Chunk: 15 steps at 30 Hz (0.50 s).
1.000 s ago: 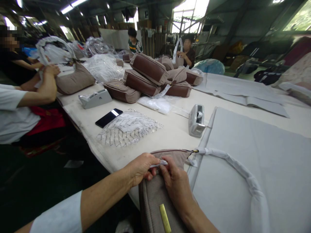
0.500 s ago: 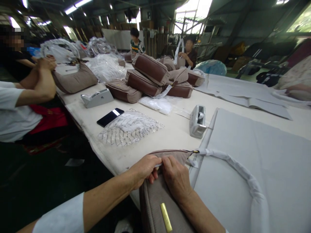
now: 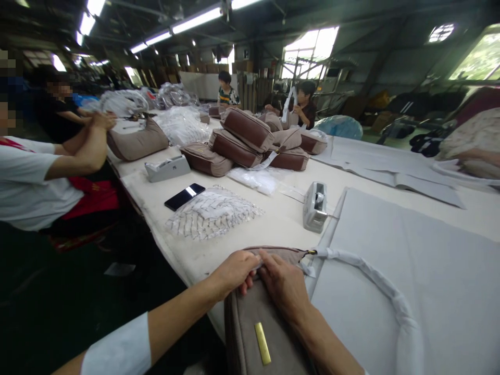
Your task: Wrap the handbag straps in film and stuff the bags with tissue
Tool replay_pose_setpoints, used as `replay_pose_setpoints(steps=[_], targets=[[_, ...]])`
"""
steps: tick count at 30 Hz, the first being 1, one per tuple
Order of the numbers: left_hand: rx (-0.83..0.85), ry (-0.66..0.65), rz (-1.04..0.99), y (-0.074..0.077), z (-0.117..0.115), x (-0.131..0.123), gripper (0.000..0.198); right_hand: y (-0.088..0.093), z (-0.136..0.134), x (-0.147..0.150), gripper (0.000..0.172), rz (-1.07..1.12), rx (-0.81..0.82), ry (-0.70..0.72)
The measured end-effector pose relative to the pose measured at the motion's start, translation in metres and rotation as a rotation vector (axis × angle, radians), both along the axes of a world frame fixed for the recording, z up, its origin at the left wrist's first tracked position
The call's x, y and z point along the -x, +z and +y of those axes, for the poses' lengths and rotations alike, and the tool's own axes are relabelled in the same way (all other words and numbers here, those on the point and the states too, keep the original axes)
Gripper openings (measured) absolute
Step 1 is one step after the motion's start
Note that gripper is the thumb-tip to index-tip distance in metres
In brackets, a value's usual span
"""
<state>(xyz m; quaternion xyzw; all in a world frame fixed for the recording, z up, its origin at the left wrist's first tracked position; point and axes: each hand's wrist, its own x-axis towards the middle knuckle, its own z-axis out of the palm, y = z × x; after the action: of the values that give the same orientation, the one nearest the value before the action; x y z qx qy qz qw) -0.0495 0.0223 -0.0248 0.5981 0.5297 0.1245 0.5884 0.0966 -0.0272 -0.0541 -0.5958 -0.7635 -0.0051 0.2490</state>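
A taupe handbag [image 3: 244,333] with a gold metal bar on its front lies at the table's near edge. My left hand [image 3: 236,272] is closed at the bag's upper edge, pinching a small pale bit whose kind I cannot make out. Against its fingertips, my right hand [image 3: 284,286] bends over the bag, thumb and fingers drawn together; what they grip is hidden. From the bag's far corner, a handle wrapped in white paper [image 3: 396,302] curves right over large grey-white sheets [image 3: 441,260].
A tape dispenser [image 3: 315,207] stands beyond my hands, another dispenser [image 3: 167,169] farther left. Between them lie a phone [image 3: 184,196] and a pile of small clear packets [image 3: 214,212]. Several bags [image 3: 246,130] are heaped behind. A co-worker's arm [image 3: 88,151] reaches over the left edge.
The view has tilted up slightly, so the table things sit lower. My right index finger looks straighter over the left fingertips. Both hands stay at the same spot on the bag.
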Motion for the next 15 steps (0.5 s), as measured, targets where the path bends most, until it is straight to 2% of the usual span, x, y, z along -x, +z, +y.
replay_pose_setpoints(steps=[2,5,7,9,11,13,15], targets=[[-0.130,-0.018,0.024,0.008,-0.002,0.008,0.032,0.004,-0.015,-0.017,0.048,0.140,0.063,-0.074],[-0.366,0.008,0.044,0.015,-0.007,0.025,0.029,-0.005,-0.042,-0.047,0.055,0.440,0.266,-0.263],[-0.487,0.040,0.062,0.010,-0.015,0.036,0.029,-0.018,-0.057,-0.061,0.060,0.630,0.485,-0.319],[-0.521,0.161,0.077,-0.001,-0.029,0.045,0.029,-0.029,-0.066,-0.065,0.065,0.794,0.664,-0.330],[-0.365,0.354,0.038,-0.015,-0.049,0.050,0.040,-0.035,-0.071,-0.061,0.071,0.918,0.760,-0.331],[-0.049,0.518,-0.086,-0.027,-0.076,0.052,0.060,-0.036,-0.074,-0.055,0.078,1.015,0.799,-0.324],[0.262,0.612,-0.262,-0.033,-0.107,0.051,0.068,-0.034,-0.077,-0.050,0.082,1.056,0.813,-0.310]])
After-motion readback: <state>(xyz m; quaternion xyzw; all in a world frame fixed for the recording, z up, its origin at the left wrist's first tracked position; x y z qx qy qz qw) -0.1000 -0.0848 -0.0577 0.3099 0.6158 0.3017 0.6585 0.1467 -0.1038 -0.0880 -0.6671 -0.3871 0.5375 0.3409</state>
